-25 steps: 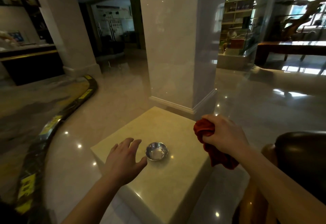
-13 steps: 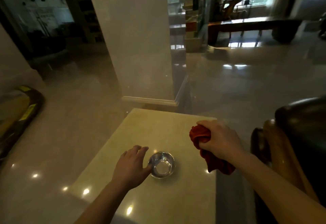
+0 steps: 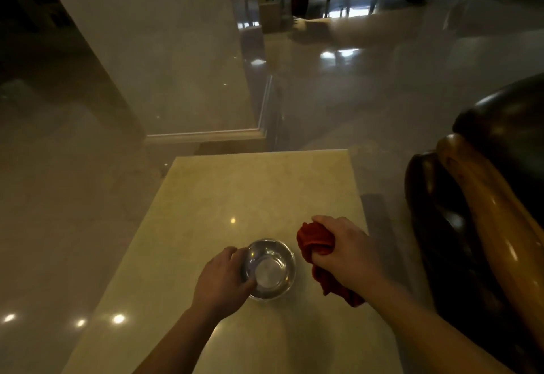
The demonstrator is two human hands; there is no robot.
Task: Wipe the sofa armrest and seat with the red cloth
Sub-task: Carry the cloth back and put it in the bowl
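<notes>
The left hand (image 3: 222, 278) has closed the gap to the small round shiny steel bowl (image 3: 269, 269): 1 second ago it hovered spread and apart from the bowl, half a second ago its fingertips had just reached the rim, and now its fingers curl around the bowl's left wall, thumb low at the near side, in a narrow cupping hold. The bowl stands upright on the pale cream stone-topped table (image 3: 259, 191); whether it holds water cannot be told from the glare inside it.

The right hand (image 3: 346, 251) stays fisted around the bunched red cloth (image 3: 316, 239), which sticks out above the knuckles and hangs in a tail below the wrist, just beside the bowl's right rim and above the table top. Across the 3 pictures this grip looks unchanged; only the head has tipped down, so the table fills more of the view.

The dark brown glossy sofa armrest with its tan wooden trim (image 3: 482, 197) sits well apart to the right, past the table's edge, untouched. The seat is not in view.

My reading: with the bowl now steadied, the likely step in hand is wetting or dipping the cloth, so wiping has not begun. A careless pull could tip the light bowl on the smooth stone.
</notes>
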